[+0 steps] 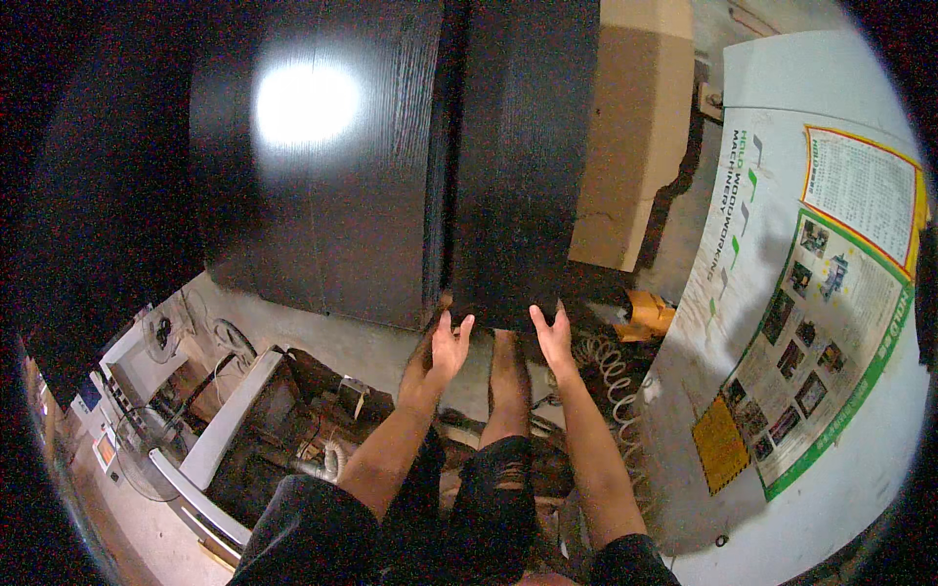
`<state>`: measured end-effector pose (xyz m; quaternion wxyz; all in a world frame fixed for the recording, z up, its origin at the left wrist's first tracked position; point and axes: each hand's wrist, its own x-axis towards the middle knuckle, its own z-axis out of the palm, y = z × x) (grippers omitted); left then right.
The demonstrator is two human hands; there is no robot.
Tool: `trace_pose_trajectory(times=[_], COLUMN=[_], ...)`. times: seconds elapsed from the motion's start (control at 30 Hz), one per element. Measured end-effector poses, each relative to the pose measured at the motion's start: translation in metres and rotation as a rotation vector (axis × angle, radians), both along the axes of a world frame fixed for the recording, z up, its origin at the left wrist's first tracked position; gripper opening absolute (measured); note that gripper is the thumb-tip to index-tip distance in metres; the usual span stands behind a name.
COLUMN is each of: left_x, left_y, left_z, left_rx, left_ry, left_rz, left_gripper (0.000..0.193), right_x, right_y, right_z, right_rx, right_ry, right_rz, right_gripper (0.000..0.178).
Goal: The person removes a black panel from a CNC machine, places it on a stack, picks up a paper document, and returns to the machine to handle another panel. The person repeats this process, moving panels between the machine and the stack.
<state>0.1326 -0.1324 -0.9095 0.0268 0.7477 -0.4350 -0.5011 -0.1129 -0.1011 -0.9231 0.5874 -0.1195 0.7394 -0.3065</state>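
Observation:
A narrow black board (518, 166) with a wood-grain face stretches away in front of me. At the left corner of its near end is my left hand (450, 349), thumb toward the board's middle and fingers around its edge, partly hidden. My right hand (554, 342) grips the opposite corner in the same way. Left of this board, across a narrow dark gap, lies a wider black panel (381, 215) with a bright light reflection on it. Both hands appear closed on the board's near end, with their fingertips out of sight.
A tan board (625, 146) lies beyond the narrow board's right edge. A large white machine cover (703, 322) with posters curves along the right, beside a coiled hose (616, 376) and an orange-brown block (649, 315). Lower left stand an open machine housing (234, 420) and a fan (161, 337).

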Motion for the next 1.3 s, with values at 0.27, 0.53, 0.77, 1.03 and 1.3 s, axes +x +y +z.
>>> trace_pose_trajectory(times=[0.27, 0.53, 0.77, 1.03, 1.3], left_x=[-0.066, -0.061, -0.058, -0.065, -0.069], left_y=[-0.021, -0.017, -0.026, 0.004, 0.03], left_z=[0.067, 0.05, 0.032, 0.031, 0.048], left_rx=[-0.225, -0.286, -0.088, -0.142, 0.166], left_ry=[-0.467, -0.34, -0.252, -0.256, -0.169], left_rz=[-0.347, -0.089, -0.171, -0.213, -0.35], left_gripper=[0.054, 0.084, 0.096, 0.1, 0.102], right_x=[-0.016, -0.02, -0.017, -0.024, -0.01], right_y=[0.01, 0.012, -0.001, 0.032, 0.1], right_z=[0.027, 0.03, 0.008, 0.006, 0.009], right_rx=[0.089, 0.218, 0.08, 0.217, 0.435], right_ry=[0.154, 0.119, 0.02, 0.147, -0.06], right_rz=[0.103, 0.218, 0.012, 0.137, -0.39], right_gripper=[0.095, 0.098, 0.097, 0.092, 0.094])
